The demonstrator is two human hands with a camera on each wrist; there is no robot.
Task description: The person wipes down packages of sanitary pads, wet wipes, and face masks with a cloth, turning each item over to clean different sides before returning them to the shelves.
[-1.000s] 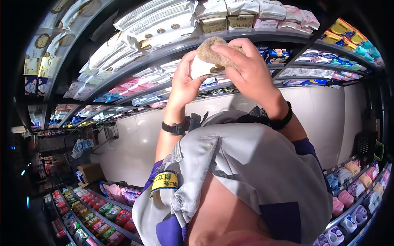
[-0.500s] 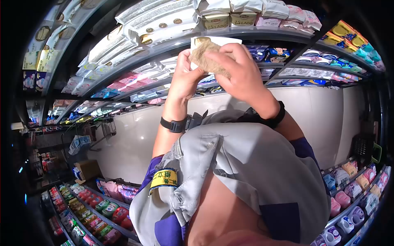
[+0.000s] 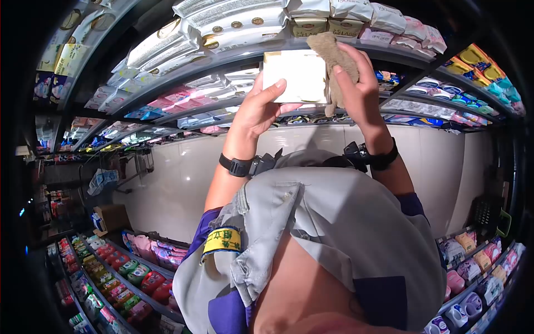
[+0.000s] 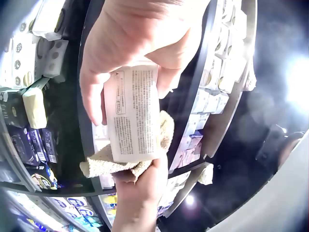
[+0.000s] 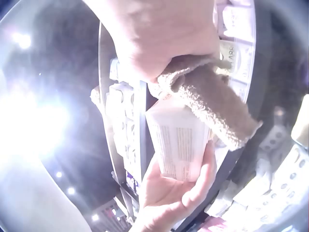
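A white box-like package (image 3: 295, 75) is held up before the shelves, with fine print on one side (image 4: 135, 116) in the left wrist view. My left hand (image 3: 258, 108) grips it at one end, thumb along the face toward the head camera and fingers round the other side. A fuzzy brown cloth (image 3: 336, 61) is bunched in my right hand (image 3: 361, 92), against the package's opposite end. In the right wrist view the cloth (image 5: 212, 104) hangs out beside the package (image 5: 176, 140), hiding part of its top.
A shelf (image 3: 245, 47) stacked with white packs (image 3: 233, 22) stands right behind the package, with lower tiers of packs (image 3: 206, 89) below. Pale floor (image 3: 423, 161) lies between this rack and another with bottles (image 3: 150, 278) behind me. A carton (image 3: 114, 217) stands at the left.
The cloth was over the package's face; my right hand has moved it to the right end, exposing the white face. The package has turned in my left hand.
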